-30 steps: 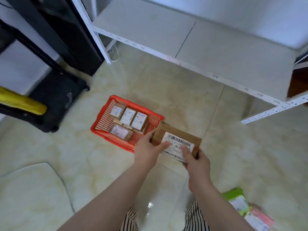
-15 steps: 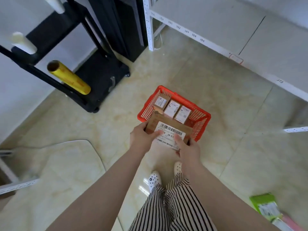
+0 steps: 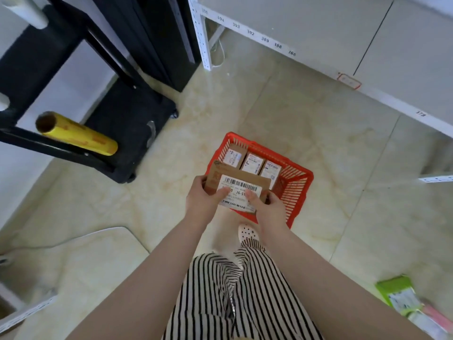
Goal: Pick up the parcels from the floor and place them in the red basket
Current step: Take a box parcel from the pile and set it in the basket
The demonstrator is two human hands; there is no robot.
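Note:
A flat brown cardboard parcel (image 3: 224, 173) with a white barcode label is held in both hands over the near left corner of the red basket (image 3: 297, 185). My left hand (image 3: 202, 201) grips its left edge, thumb on the label. My right hand (image 3: 269, 208) grips its right lower edge, thumb on the label too. The basket stands on the floor just ahead of my feet. Three small brown boxes (image 3: 252, 163) with white labels lie side by side along its far side. More parcels, one green (image 3: 398, 294) and one pink (image 3: 435, 312), lie on the floor at the lower right.
A black cart (image 3: 127, 123) with a yellow film roll (image 3: 78, 133) stands at the left. White numbered shelving (image 3: 318, 33) runs across the back and right. A pale mat (image 3: 68, 263) covers the floor at the lower left. My striped trousers and a dotted shoe (image 3: 247, 233) are below the basket.
The view swung so the basket now lies straight ahead of me. The parcel, held in both hands throughout, went from right of the basket to above its near left corner.

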